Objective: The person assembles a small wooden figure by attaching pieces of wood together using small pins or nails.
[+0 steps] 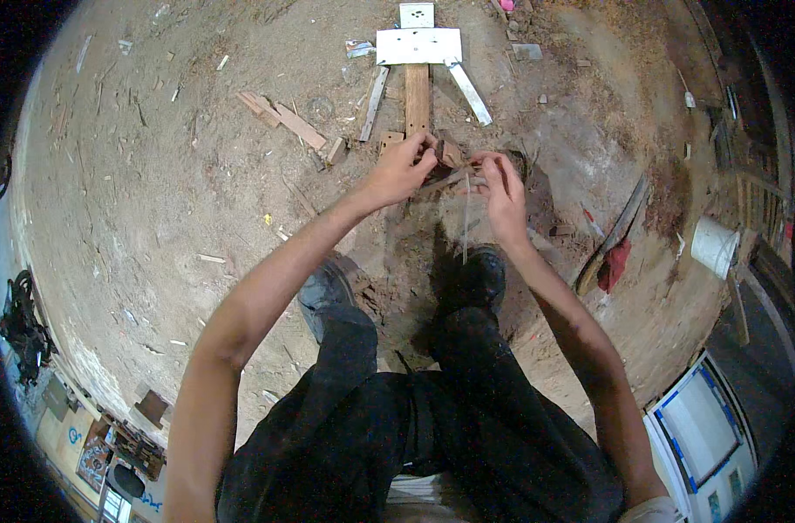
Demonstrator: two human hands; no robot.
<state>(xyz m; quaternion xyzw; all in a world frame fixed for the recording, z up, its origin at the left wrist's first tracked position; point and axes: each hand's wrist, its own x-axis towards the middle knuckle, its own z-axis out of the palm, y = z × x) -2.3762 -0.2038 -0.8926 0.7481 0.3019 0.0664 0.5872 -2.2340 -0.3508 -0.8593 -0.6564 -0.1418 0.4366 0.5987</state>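
Observation:
My left hand (401, 171) is closed, thumb and fingers pinched at the edge of a small brown wooden piece (451, 155). Facing it, my right hand (506, 197) has its fingers bent together around a thin pale strip (466, 222) that hangs down toward my right shoe. What lies between the fingertips is small and partly hidden. Just beyond my hands, a brown wooden bar (417, 98) runs away to a white plate (419, 50) with dark holes. Two pale legs splay out from that plate, a left strip (374, 105) and a right strip (470, 92).
Wood offcuts (297, 125) lie to the left on the dusty ground. At right are a long curved piece of wood (620, 228), a red cloth (614, 267) and a white bucket (714, 247). My shoes (326, 295) stand just below my hands.

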